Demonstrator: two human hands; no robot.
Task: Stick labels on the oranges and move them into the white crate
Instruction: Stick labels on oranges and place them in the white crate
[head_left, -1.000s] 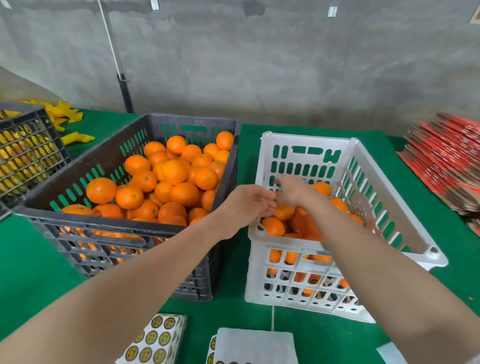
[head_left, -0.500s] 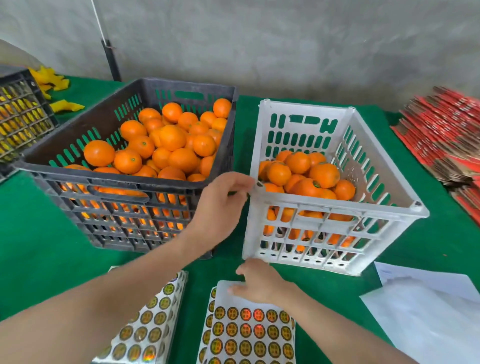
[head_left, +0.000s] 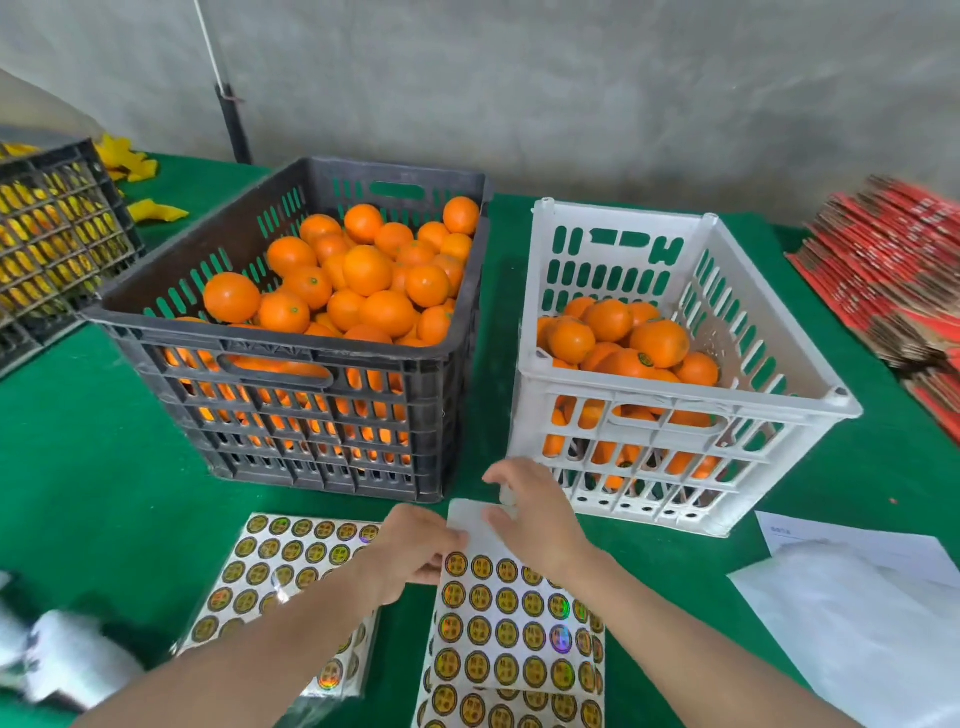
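A green-covered table (head_left: 78, 467) stands before a grey wall (head_left: 519, 78), with a black crate (head_left: 291, 358) heaped with oranges (head_left: 367, 270) at centre left and the white crate (head_left: 675, 410), part filled, at centre right. At bottom centre the left hand (head_left: 410, 551) pinches the upper left edge of a label sheet (head_left: 509, 623). The right hand (head_left: 540, 519) rests bent-fingered on its blank top; whether it grasps anything I cannot tell.

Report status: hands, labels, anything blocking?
Left hand pinches label sheet edge; right hand on its bare top, grip unclear. Oranges wait in black crate; white crate part-filled. Nothing in the way.
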